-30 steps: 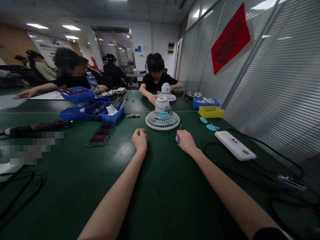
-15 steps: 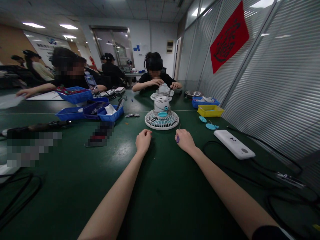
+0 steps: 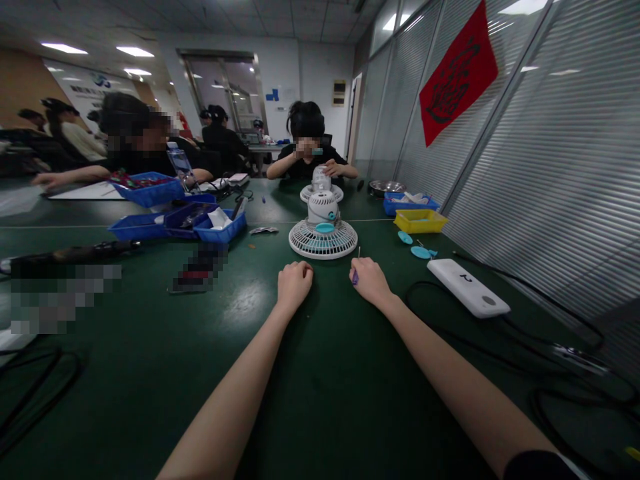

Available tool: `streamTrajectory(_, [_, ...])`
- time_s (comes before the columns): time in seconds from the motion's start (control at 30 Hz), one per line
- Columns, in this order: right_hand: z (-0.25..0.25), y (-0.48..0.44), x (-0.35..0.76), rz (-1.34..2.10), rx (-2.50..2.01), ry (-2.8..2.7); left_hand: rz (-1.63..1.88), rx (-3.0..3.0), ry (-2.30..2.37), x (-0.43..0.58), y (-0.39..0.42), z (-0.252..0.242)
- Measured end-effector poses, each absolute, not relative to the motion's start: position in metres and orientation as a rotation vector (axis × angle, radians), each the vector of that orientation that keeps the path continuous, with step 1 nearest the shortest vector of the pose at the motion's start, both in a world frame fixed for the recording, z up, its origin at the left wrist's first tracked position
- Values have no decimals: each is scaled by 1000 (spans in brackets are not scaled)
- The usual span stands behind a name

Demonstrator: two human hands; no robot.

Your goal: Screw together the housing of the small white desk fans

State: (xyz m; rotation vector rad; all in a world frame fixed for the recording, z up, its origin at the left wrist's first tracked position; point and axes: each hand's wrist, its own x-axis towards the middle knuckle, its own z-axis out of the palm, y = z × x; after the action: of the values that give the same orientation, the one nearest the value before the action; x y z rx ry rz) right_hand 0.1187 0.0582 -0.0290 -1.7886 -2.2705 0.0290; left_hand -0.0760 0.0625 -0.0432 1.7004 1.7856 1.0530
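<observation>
A white fan part (image 3: 323, 239) with a round grille and a turquoise piece rests face down on the green table (image 3: 320, 373). Just in front of its right side, my right hand (image 3: 369, 279) is closed on a small screwdriver (image 3: 355, 276) with a purple handle, its thin shaft pointing up. To the left, my left hand (image 3: 295, 283) rests on the table with its fingers curled; whether anything is inside them is hidden. Neither hand touches the fan part.
Blue bins (image 3: 223, 227) stand at the left, a yellow bin (image 3: 421, 221) at the right. Turquoise pieces (image 3: 421, 253), a white power bank (image 3: 468, 288) and black cables lie at the right. Across the table a person (image 3: 306, 133) handles another white fan part (image 3: 321, 193).
My left hand has shifted slightly right and turned, its fingers curled under. The person opposite has raised one hand, with a turquoise piece, towards the head. My right hand has hardly moved.
</observation>
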Motion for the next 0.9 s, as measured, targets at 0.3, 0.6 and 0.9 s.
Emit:
streamTrajectory(0.3, [-33,60,119,27,-1768,-2260,1342,925,1393,-56,73,-37])
streamTrajectory(0.6, [-34,60,120,9,-1766,-2258,1272,404,995,-52,73,-20])
streamTrajectory(0.9, [-32,60,119,4,-1769,-2254,1322,359,864,-50,64,-21])
